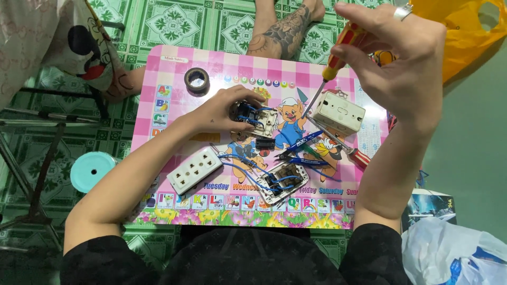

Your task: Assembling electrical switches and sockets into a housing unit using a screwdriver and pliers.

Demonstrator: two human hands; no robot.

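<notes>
Gripping screwdriver [338,55] in right hand [401,63], left hand [224,108] clasping switch module [253,117]

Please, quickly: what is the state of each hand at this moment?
Left hand: closed on a small switch module with blue wires, on the pink table.
Right hand: closed on a red-and-yellow screwdriver, raised.

A red-and-yellow-handled screwdriver [332,68] tilts tip-down above the pink board, near a small wired switch module [252,117].
</notes>
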